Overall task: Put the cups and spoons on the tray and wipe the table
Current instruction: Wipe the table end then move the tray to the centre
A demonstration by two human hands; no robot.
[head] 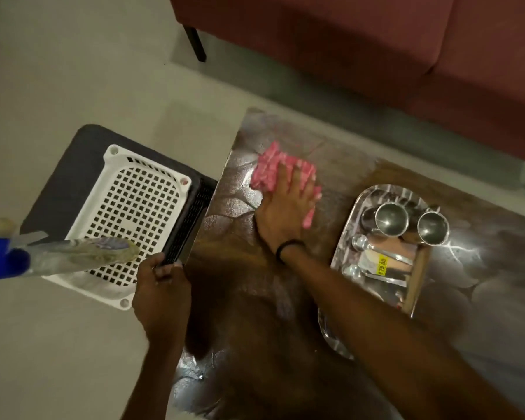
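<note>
right hand (pixel 285 213), fingers straight and spread, pressing a crumpled pink cloth (pixel 270 168) flat on the far left part of the glossy brown patterned desk (pixel 255 313). left hand (pixel 161 283), well apart from it, fingers curled over the desk's left edge. two round steel cups (pixel 391 219) stand upright and two steel spoons (pixel 359 242) lie on the oval steel tray (pixel 343 237), to the right of the wiping hand.

risks, as judged: a wide stroke to the right could bring the hand or forearm against the tray rim, shifting it or tipping a cup. the cloth is bunched, with only part of it under the palm, so it may roll or slip out and leave streaks. a stroke to the left could push debris over the edge towards the white perforated plastic basket (pixel 140 207).

hard to make out: the forearm covers a strip of desk and most of a second steel dish (pixel 331 338). whether the left fingers also touch the dark slatted object just beside the edge cannot be told. a blurred blue object (pixel 0 259) at lower left is cut off and unidentifiable. the near desk lies in shadow.
</note>
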